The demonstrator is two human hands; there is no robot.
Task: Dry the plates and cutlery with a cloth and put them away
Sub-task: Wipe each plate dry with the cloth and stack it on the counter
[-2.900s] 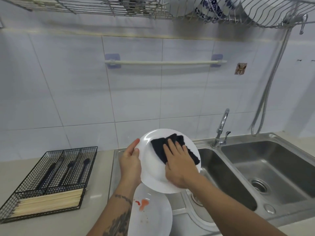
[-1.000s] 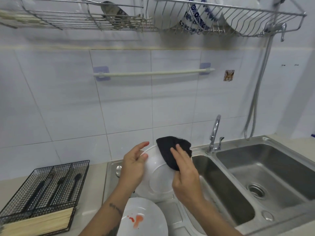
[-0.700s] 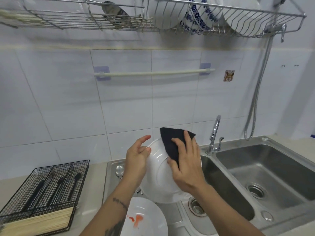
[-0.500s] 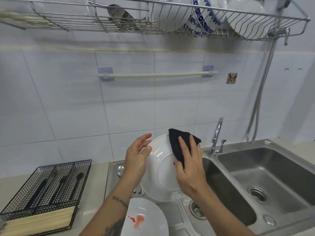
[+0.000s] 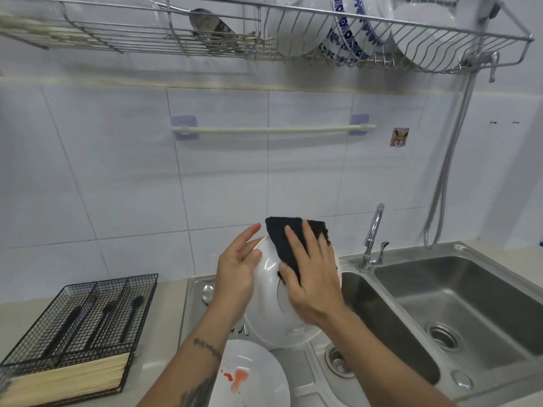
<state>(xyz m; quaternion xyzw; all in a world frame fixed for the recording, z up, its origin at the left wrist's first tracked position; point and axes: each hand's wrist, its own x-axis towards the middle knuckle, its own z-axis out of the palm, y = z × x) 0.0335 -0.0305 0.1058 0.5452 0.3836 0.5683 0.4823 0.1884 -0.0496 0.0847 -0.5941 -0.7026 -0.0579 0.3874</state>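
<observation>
A white plate (image 5: pixel 273 321) is held upright over the sink's left side, its underside toward me. My left hand (image 5: pixel 236 271) grips its left rim. My right hand (image 5: pixel 311 277) presses a black cloth (image 5: pixel 286 245) flat against the plate's upper back; the cloth's top edge sticks up past the rim. Below lies a second white plate (image 5: pixel 258 380) with red-orange smears. A spoon (image 5: pixel 207 292) lies on the drainboard, partly hidden by my left arm.
A black wire cutlery tray (image 5: pixel 88 312) with dark utensils and chopsticks stands on the left counter. A double steel sink (image 5: pixel 458 312) and tap (image 5: pixel 373 239) lie to the right. Overhead, a wire rack (image 5: pixel 293 39) holds plates and bowls. A towel rail (image 5: pixel 273 130) crosses the wall.
The plate was flipped from front to back. My right hand has slid the cloth up and across the plate's back, fingers now spread flat. The view tilted upward.
</observation>
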